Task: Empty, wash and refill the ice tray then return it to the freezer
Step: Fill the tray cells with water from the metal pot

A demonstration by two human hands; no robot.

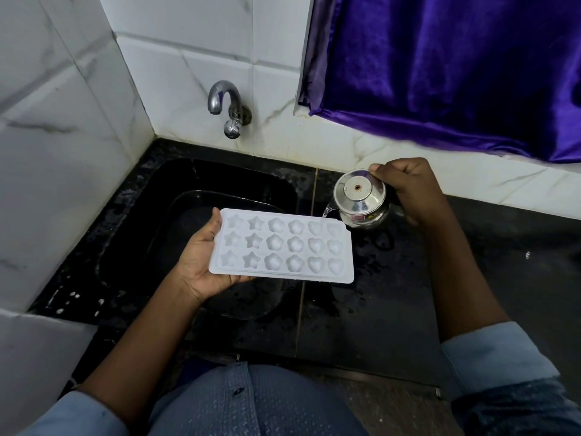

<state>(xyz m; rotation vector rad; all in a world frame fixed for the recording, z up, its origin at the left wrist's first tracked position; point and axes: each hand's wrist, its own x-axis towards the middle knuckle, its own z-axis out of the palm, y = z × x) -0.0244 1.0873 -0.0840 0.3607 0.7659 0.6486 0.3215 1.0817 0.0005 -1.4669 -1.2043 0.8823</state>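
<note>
Ice tray (281, 245) lay gripped by the left hand (204, 262) at its left end; right hand (408, 187) clasped a tilted steel kettle (361, 199) at its far right corner.

The ice tray (281, 245) lies in the left grip (201, 265) over the sink (220, 174); the kettle (361, 199), in the right grip (408, 187), just right of and behind the tray, above the desk (393, 294); tap (224, 102) behind the left grip.
</note>
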